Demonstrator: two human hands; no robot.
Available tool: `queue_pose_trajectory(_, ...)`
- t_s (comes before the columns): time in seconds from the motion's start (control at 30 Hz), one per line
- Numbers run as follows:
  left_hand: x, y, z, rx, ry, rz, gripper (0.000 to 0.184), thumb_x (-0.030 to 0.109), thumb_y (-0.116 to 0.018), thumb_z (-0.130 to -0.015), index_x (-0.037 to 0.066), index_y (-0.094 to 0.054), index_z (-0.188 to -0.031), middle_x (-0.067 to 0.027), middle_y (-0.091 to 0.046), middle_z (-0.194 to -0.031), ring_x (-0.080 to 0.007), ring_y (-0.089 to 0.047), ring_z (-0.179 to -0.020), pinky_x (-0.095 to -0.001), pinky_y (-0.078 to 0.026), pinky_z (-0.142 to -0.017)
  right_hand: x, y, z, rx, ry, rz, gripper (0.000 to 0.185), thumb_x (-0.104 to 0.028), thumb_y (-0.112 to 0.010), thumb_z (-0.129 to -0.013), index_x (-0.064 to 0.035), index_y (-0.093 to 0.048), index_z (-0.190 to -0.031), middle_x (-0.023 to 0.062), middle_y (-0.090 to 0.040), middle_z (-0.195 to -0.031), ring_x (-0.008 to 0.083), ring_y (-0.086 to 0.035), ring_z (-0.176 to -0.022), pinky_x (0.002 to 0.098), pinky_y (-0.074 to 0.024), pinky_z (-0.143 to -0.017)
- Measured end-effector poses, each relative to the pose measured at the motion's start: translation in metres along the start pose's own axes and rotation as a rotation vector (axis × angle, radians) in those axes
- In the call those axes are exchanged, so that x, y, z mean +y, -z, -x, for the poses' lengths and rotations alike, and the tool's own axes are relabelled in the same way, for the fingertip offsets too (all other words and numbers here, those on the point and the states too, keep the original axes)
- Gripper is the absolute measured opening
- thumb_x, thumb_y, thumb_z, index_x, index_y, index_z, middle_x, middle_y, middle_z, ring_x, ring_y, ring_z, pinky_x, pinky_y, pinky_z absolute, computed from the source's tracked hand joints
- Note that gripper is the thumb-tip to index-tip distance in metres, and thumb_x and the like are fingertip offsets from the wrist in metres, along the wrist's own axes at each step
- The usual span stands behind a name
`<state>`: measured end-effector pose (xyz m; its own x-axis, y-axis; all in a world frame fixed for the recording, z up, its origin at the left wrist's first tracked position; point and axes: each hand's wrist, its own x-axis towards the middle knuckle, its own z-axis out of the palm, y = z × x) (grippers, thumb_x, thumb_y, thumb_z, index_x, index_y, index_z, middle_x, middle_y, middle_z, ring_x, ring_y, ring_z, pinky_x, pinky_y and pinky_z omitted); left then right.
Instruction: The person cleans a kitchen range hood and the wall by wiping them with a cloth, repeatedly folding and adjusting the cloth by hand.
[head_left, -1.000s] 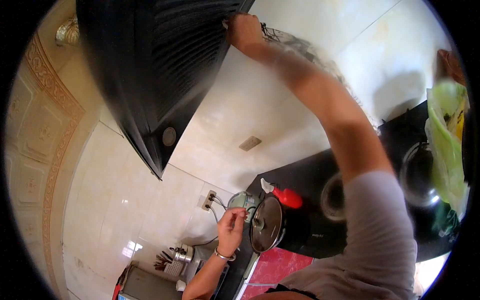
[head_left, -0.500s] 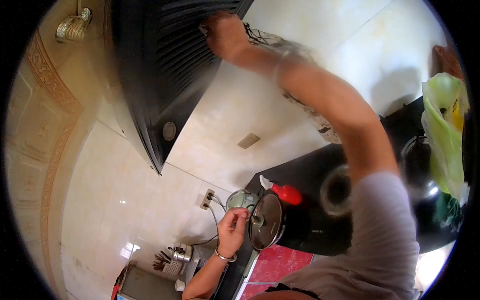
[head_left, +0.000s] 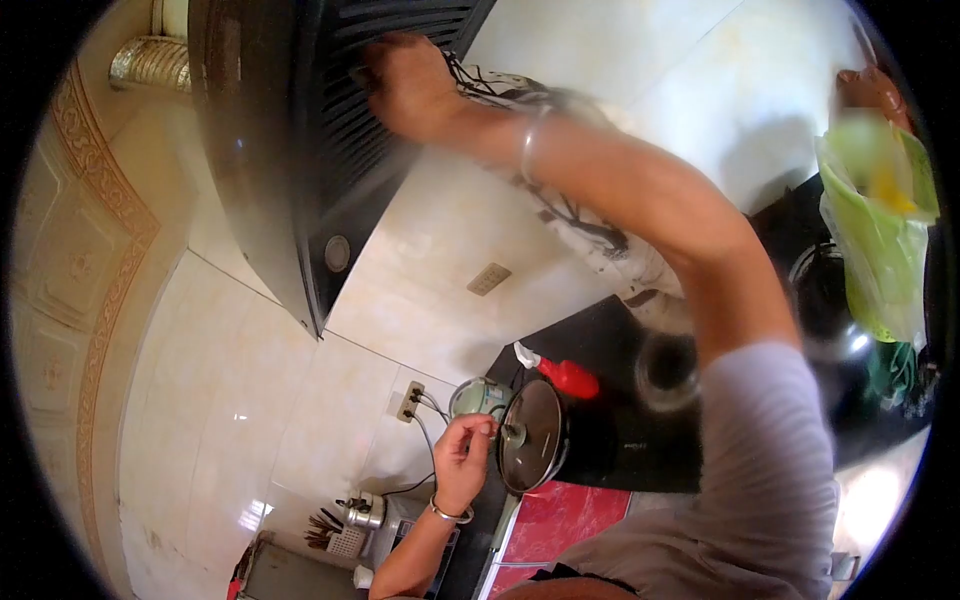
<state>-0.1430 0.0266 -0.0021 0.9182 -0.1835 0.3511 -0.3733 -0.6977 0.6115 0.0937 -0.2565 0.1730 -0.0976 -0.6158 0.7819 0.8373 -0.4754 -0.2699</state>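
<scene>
My right hand (head_left: 408, 88) is raised to the dark slatted face of the range hood (head_left: 345, 110). Its fingers are curled against the slats, and whatever they hold is hidden. Lower down, my left hand (head_left: 464, 448) is closed in a loose fist, and no object shows in it. Beside its fingertips in the picture is a dark pot with a glass lid (head_left: 533, 437). The lid's knob is a little apart from the fingers. A red spray bottle (head_left: 570, 377) with a white nozzle stands past the pot.
A light green appliance (head_left: 478, 397) sits by the plugged wall socket (head_left: 410, 400). The black stove top (head_left: 610, 440) has round burners (head_left: 668, 370). A green plastic bag (head_left: 875, 230) is at the right. A utensil holder (head_left: 345, 541) stands lower left. A black-and-white patterned surface (head_left: 600, 235) shows behind my right forearm.
My right hand has shifted left and slightly down across the hood slats. The view has turned a little, so more of the hood shows. My left hand stays closed in nearly the same place.
</scene>
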Motion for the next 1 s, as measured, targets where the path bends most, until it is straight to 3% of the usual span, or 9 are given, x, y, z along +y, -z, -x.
queue_pose_trajectory(0.27, 0.003, 0.001, 0.009, -0.015, 0.031, 0.041, 0.009, 0.004, -0.051, -0.089, 0.000, -0.057, -0.094, -0.0042, -0.060, -0.086, -0.0086, -0.055, -0.078, -0.0211, -0.044, -0.072, -0.006, 0.010, -0.003, -0.044, 0.103, -0.099, 0.027, 0.000, -0.056, -0.064, -0.0062, -0.066, -0.088, 0.0168, -0.062, -0.089, 0.0349, -0.059, -0.083, 0.0392, -0.0490, -0.074)
queue_pose_trajectory(0.37, 0.011, -0.003, 0.010, -0.005, 0.034, 0.027, 0.009, 0.005, -0.052, -0.089, 0.000, -0.057, -0.094, -0.0041, -0.060, -0.086, -0.0085, -0.055, -0.078, -0.0212, -0.044, -0.072, 0.005, 0.017, -0.007, -0.162, 0.064, -0.211, 0.025, -0.001, -0.057, -0.068, -0.0063, -0.067, -0.091, 0.0142, -0.063, -0.092, 0.0306, -0.060, -0.086, 0.0358, -0.0492, -0.075)
queue_pose_trajectory(0.47, 0.012, -0.006, 0.012, 0.022, 0.044, 0.024, 0.009, 0.006, -0.053, -0.089, 0.001, -0.057, -0.094, -0.0036, -0.061, -0.082, -0.0086, -0.055, -0.073, -0.0219, -0.045, -0.067, 0.018, 0.023, -0.008, -0.167, 0.103, -0.409, 0.022, -0.008, -0.058, -0.075, -0.0096, -0.067, -0.096, 0.0160, -0.063, -0.090, 0.0329, -0.060, -0.083, 0.0375, -0.0492, -0.075)
queue_pose_trajectory(0.57, 0.014, -0.005, 0.016, -0.005, 0.057, 0.014, 0.009, 0.005, -0.052, -0.089, 0.000, -0.056, -0.095, -0.0039, -0.060, -0.085, -0.0085, -0.055, -0.078, -0.0212, -0.044, -0.072, 0.030, 0.025, 0.002, -0.186, 0.043, -0.431, 0.019, -0.008, -0.059, -0.079, -0.0044, -0.066, -0.096, 0.0099, -0.066, -0.091, 0.0188, -0.063, -0.078, 0.0279, -0.0478, -0.071)
queue_pose_trajectory(0.67, 0.014, -0.006, 0.019, -0.007, 0.066, 0.034, 0.009, 0.005, -0.051, -0.089, 0.000, -0.056, -0.095, -0.0037, -0.060, -0.085, -0.0085, -0.054, -0.078, -0.0211, -0.044, -0.072, 0.029, 0.043, 0.011, -0.282, -0.238, -0.537, 0.019, -0.010, -0.060, -0.081, -0.0027, -0.065, -0.097, 0.0084, -0.067, -0.086, 0.0126, -0.060, -0.074, 0.0244, -0.0467, -0.068)
queue_pose_trajectory(0.77, 0.009, -0.008, 0.018, -0.020, 0.097, 0.050, 0.009, 0.004, -0.051, -0.089, 0.000, -0.055, -0.095, -0.0039, -0.060, -0.085, -0.0084, -0.054, -0.077, -0.0211, -0.044, -0.070, 0.040, 0.046, 0.021, -0.260, -0.239, -0.535, 0.020, -0.012, -0.061, -0.081, -0.0019, -0.064, -0.099, 0.0068, -0.066, -0.082, 0.0075, -0.057, -0.073, 0.0221, -0.0459, -0.066)
queue_pose_trajectory(0.87, 0.011, -0.016, 0.014, -0.029, 0.116, 0.067, 0.009, 0.004, -0.050, -0.089, 0.000, -0.055, -0.095, -0.0038, -0.059, -0.085, -0.0086, -0.053, -0.075, -0.0211, -0.043, -0.069, 0.041, 0.061, 0.032, -0.298, -0.348, -0.509, 0.022, -0.011, -0.062, -0.081, -0.0018, -0.064, -0.101, 0.0061, -0.066, -0.083, 0.0079, -0.058, -0.074, 0.0215, -0.0459, -0.066)
queue_pose_trajectory(1.0, 0.015, -0.026, 0.002, -0.043, 0.096, 0.079, 0.010, 0.006, -0.050, -0.090, 0.000, -0.055, -0.096, -0.0040, -0.059, -0.084, -0.0086, -0.053, -0.075, -0.0208, -0.043, -0.068, 0.050, 0.062, 0.051, -0.326, -0.558, -0.717, 0.022, -0.019, -0.064, -0.081, -0.0022, -0.065, -0.095, 0.0096, -0.066, -0.081, 0.0121, -0.058, -0.072, 0.0258, -0.0468, -0.066)
